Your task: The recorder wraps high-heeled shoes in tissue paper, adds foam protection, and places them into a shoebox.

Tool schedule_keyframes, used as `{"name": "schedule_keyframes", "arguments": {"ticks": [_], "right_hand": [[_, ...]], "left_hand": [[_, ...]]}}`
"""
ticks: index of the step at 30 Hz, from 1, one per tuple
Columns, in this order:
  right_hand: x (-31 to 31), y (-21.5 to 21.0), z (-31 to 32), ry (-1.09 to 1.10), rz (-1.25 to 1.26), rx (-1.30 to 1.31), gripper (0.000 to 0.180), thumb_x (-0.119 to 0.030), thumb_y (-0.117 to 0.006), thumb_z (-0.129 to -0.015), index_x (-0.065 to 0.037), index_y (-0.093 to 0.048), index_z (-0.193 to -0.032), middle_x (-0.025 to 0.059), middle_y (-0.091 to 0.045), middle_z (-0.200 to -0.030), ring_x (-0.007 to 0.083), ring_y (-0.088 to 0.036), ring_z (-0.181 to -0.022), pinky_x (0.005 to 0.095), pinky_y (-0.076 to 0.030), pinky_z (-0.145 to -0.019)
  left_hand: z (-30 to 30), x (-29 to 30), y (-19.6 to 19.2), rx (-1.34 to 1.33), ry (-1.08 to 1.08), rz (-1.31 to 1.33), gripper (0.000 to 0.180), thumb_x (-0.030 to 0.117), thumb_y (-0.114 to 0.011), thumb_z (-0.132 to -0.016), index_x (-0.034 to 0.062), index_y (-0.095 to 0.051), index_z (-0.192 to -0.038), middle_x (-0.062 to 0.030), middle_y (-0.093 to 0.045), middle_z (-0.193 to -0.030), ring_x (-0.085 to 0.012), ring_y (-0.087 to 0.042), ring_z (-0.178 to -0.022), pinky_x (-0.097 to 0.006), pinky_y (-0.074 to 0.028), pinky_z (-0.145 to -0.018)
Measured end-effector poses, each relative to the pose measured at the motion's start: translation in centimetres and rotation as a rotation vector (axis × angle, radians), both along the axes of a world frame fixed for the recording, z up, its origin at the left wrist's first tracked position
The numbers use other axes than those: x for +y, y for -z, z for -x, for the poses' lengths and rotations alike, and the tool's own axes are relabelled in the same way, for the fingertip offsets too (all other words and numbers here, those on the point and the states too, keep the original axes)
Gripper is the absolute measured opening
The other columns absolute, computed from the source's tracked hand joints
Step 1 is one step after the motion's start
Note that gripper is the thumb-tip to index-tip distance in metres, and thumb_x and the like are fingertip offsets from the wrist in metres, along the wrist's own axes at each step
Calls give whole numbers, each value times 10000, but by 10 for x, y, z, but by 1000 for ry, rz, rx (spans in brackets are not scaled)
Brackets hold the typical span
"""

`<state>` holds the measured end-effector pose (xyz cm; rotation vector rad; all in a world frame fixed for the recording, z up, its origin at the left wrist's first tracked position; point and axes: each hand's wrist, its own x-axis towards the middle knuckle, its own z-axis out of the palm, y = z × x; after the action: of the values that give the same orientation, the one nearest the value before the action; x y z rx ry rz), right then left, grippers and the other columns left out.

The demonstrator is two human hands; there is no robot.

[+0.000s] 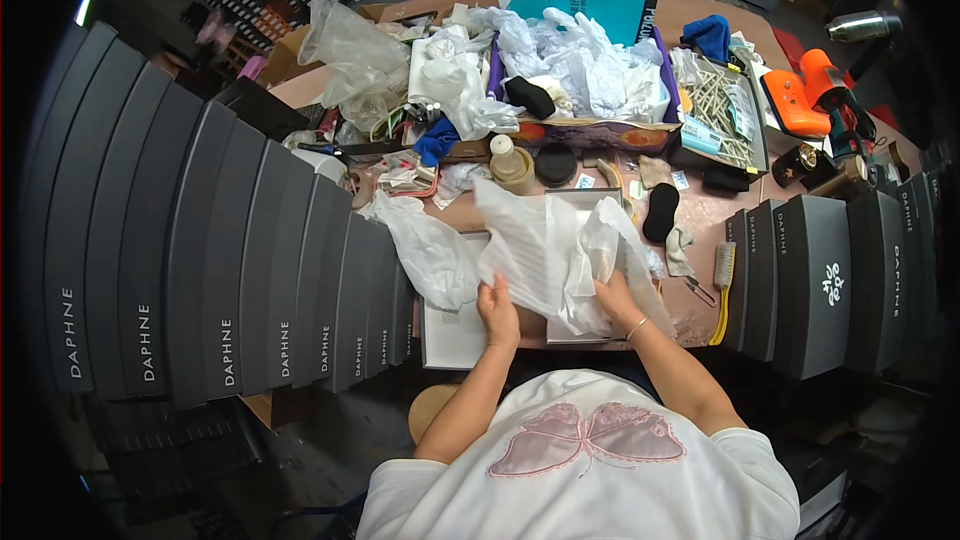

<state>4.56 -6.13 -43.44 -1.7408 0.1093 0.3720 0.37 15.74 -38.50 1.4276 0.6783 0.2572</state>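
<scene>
A sheet of white tissue paper (535, 255) spreads between my hands above an open shoe box (575, 202). My left hand (497, 313) pinches the sheet's near left edge. My right hand (619, 303) is closed on a crumpled part of the paper at the right; whether something lies inside the folds is hidden. To the left, more pale wrapping (432, 250) lies loosely over a light, shallow box part (455, 340) near the table's front edge. The paper covers most of the open box.
Tall stacks of dark grey shoe boxes (190, 250) (805, 280) flank me. Behind the paper stand a bottle (511, 165) and a purple carton (600, 134) heaped with crumpled paper. A yellow-handled brush (723, 285), tweezers (699, 290) and a black oval pad (661, 212) lie at right.
</scene>
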Motion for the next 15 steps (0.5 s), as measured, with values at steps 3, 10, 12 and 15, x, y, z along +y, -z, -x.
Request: {"name": "schedule_keyframes", "arguments": {"ticks": [3, 10, 12, 15], "right_hand": [[6, -33, 2, -110, -71, -86, 465, -169, -638, -769, 36, -534, -1173, 245, -621, -1073, 352, -611, -1002, 387, -474, -855], [52, -16, 8, -330, 664, 46, 824, -185, -703, -706, 36, -283, -1380, 274, -482, -1241, 441, -520, -1092, 464, -458, -898], [29, -6, 14, -433, 689, -224, 835, -206, -717, -699, 20, -291, -1381, 285, -454, -1266, 435, -504, -1118, 459, -447, -916], [-7, -109, 18, -282, 720, -667, 824, -164, -721, -695, 3, -300, -1383, 290, -393, -1320, 441, -469, -1143, 439, -418, -954]], "left_hand": [[21, 15, 30, 16, -141, 238, 261, 291, -500, -973, 46, -562, -910, -3, -589, -852, -75, -529, -784, -218, -427, -671], [34, -15, -38, -55, 602, 42, 333, 198, -540, -949, 2, -503, -1216, -54, -601, -1020, -123, -567, -922, -266, -461, -783], [40, -26, -73, -141, 878, 7, 430, 132, -555, -926, -49, -465, -1306, -150, -544, -1265, -199, -503, -1192, -298, -400, -986], [36, 15, -30, -92, 705, -122, 422, 138, -515, -935, -59, -452, -1304, -179, -482, -1335, -256, -455, -1257, -351, -360, -1039]]}}
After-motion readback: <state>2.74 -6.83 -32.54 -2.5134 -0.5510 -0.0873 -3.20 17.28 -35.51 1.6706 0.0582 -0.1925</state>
